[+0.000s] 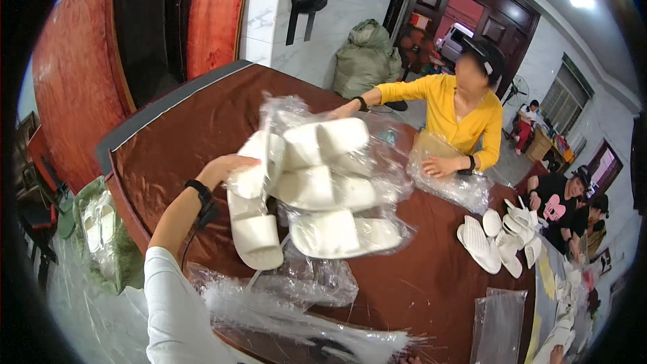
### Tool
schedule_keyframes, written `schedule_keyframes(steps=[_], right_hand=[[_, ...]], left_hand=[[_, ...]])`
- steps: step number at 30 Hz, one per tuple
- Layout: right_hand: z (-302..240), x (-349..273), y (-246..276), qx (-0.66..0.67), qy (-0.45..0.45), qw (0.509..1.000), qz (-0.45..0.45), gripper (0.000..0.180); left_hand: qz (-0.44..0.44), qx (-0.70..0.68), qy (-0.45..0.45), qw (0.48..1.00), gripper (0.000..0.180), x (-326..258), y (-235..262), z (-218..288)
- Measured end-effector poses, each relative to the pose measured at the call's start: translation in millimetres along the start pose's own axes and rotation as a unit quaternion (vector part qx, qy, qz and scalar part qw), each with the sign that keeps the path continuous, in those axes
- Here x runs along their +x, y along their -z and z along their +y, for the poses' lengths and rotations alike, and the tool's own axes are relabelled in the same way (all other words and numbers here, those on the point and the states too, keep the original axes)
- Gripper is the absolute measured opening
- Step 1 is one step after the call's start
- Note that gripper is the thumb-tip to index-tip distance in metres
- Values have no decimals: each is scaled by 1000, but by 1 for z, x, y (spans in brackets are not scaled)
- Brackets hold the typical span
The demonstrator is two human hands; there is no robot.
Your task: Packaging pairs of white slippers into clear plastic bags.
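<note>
My left hand [226,167], with a dark band on its wrist, reaches over the table. Its fingers close on a white slipper in clear plastic, at the left side of a bunch of bagged white slippers [313,185]. One slipper [257,241] of the bunch points toward me. A sliver of skin at the lower edge may be my right hand [410,360]; its fingers are hidden. Loose clear bags [269,317] lie nearest me. Across the table, a person in yellow has one hand behind the bunch and the other on a clear bag [451,175].
A brown cloth [411,283] covers the table. Unbagged white slippers [502,239] are heaped at right, with a flat clear bag [499,323] nearer me. A green sack [101,236] holding white slippers stands at left; a big full sack [367,57] stands beyond. Other people sit at right.
</note>
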State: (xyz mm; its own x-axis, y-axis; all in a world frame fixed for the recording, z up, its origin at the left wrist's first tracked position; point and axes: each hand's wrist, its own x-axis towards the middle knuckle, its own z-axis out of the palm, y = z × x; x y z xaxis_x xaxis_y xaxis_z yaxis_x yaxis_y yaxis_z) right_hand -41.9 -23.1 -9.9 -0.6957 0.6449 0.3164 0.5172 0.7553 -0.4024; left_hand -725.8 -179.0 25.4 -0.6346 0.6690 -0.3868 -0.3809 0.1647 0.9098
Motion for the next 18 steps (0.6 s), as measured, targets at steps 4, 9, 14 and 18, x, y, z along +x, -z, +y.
schedule_keyframes(steps=[4,9,14,18], right_hand=[[3,5,-1,-9,14,1000,4,36],[13,3,-7,22,-2,1000,-13,48],[11,4,-10,42,-1,999,14,44],[6,1,-10,83,31,996,31,42]], left_hand=[[-137,14,24,990,44,-10,-105,4],[-128,126,11,984,60,-23,-238,4],[-158,204,-92,962,74,-30,-316,-42],[23,557,-86,825,88,-28,-310,-70]])
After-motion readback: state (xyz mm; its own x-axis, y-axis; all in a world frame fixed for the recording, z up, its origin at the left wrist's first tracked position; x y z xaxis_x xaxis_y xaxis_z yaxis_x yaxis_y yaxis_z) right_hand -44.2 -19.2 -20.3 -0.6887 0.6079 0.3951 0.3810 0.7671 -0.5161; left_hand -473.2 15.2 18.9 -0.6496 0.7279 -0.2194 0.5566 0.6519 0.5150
